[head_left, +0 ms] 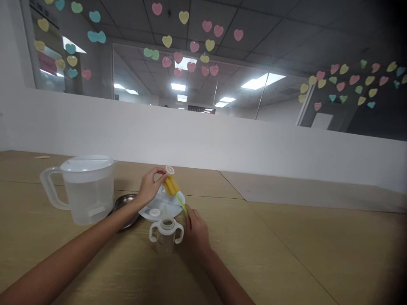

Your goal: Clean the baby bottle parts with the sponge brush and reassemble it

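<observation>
My left hand (153, 183) is closed, pinching a small white round bottle part (170, 170) by its edge. Just below that part is the yellow sponge head of a bottle brush (171, 185). My right hand (197, 228) is wrapped round the brush's green handle. Below and between my hands stands a clear baby bottle (165, 241) with two white side handles and an open top. Behind it, a white plate (178, 209) carries a white ring (154, 212) and a clear piece that my hand and the brush partly hide.
At the left stands a lidded translucent pitcher (90, 195) with liquid inside. A shiny metal dish (127, 202) sits between it and the plate, partly behind my left forearm. The wooden table (286, 245) meets a white wall (203, 140) with a window above.
</observation>
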Motion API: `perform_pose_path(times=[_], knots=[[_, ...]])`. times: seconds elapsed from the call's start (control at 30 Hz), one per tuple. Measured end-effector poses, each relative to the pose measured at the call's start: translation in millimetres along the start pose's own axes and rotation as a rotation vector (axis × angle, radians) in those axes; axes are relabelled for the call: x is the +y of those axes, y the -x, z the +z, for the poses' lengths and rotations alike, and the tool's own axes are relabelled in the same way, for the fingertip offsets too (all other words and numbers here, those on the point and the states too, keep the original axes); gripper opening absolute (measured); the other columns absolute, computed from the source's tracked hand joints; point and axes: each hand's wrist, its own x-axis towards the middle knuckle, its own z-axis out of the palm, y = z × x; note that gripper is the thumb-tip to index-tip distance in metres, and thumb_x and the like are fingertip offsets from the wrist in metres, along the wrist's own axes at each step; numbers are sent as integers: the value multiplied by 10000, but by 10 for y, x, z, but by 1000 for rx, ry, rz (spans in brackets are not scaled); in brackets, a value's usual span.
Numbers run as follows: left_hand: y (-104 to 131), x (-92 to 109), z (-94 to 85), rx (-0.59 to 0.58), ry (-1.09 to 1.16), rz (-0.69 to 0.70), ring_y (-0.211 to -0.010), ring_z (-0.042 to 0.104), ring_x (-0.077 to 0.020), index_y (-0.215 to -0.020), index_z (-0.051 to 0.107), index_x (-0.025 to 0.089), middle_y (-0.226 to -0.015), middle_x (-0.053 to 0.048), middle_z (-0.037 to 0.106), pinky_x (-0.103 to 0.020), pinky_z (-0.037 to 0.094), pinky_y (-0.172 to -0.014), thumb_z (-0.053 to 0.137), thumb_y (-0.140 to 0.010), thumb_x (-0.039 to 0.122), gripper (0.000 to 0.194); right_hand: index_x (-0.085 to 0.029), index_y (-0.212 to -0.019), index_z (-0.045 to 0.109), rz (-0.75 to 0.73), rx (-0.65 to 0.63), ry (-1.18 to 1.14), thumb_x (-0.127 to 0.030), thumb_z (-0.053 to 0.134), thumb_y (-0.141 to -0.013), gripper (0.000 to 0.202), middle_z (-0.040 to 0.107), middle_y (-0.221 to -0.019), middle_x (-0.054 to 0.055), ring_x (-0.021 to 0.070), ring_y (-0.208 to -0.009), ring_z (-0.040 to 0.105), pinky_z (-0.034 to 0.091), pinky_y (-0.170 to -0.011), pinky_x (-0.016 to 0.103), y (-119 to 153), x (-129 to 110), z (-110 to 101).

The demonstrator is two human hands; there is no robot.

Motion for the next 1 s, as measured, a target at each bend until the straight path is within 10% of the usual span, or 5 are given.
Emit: perform_pose_path(times=[0.33,0.7,1.0], knots=[[-52,-23,-82,80,4,-38,-799,606,-175,-809,597,172,-817,-22,651,-301,447,-790,651,-683,359,232,-174,-1186,554,-147,27,188,-44,389,-860,389,612,-829,58,160,-712,583,439,-597,210,-10,47,-40],[-5,-79,-105,37,31,-68,-861,619,-186,-935,588,185,-826,-23,674,-339,409,-880,597,-747,399,285,-144,-1203,521,33,103,-111,-206,295,-927,362,624,-1038,106,206,-922,592,482,-783,307,-48,7,-65],[-11,-134,-102,33,299,-142,-881,640,-194,-915,513,179,-819,-52,681,-357,449,-858,592,-757,411,291,-170,-1206,547,-71,-74,106,-111,397,-877,366,628,-838,63,163,-667,595,449,-578,223,7,-11,-56]])
